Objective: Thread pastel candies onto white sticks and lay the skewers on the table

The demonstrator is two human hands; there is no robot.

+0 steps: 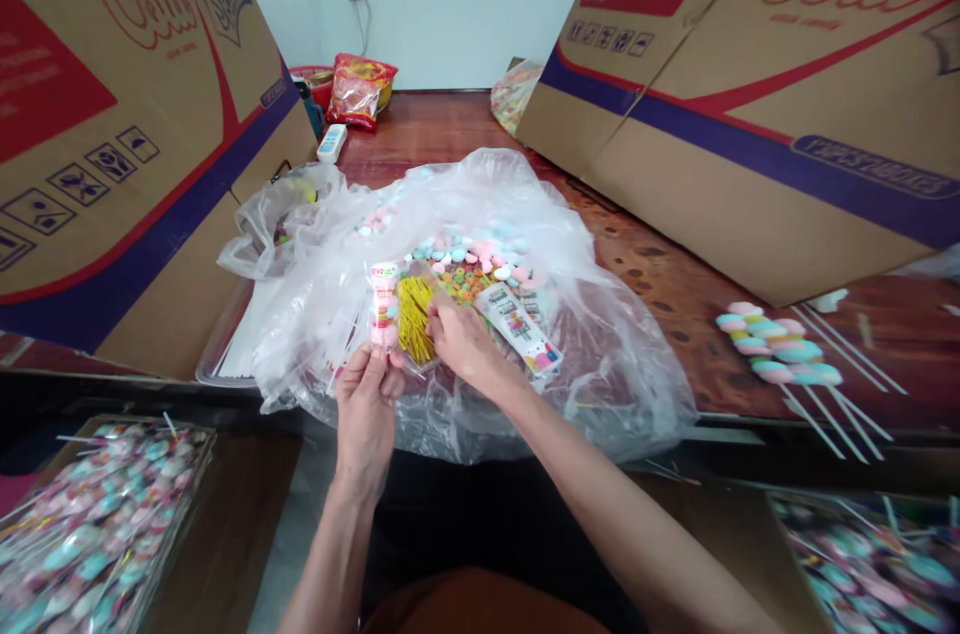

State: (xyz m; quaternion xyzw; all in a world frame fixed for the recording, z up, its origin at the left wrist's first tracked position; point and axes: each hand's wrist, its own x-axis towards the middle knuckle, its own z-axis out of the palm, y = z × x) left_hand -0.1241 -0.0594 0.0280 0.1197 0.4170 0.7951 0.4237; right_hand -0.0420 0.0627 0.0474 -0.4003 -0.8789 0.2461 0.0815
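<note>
My left hand [367, 384] is closed round the lower end of a marshmallow skewer in a clear printed wrapper [385, 306], held upright. Its pink and blue pieces show through the film. Beside it lies a bundle of yellow twist ties [416, 314]. At the bundle's right edge my right hand [465, 339] has its fingers pinched together; whatever may be between the fingertips is too small to make out. Printed flat wrappers [517, 326] lie just right of that hand. Behind are ring-shaped candies [463, 282] and loose marshmallows [487, 252], all on a crumpled clear plastic sheet [600, 354].
Large cartons stand at left [247, 154] and right [645, 144]. Marshmallow skewers [780, 344] lie on the table's right side. Below the edge are boxes of wrapped skewers, left [112, 504] and right [877, 564]. A red snack bag [360, 89] sits at the back.
</note>
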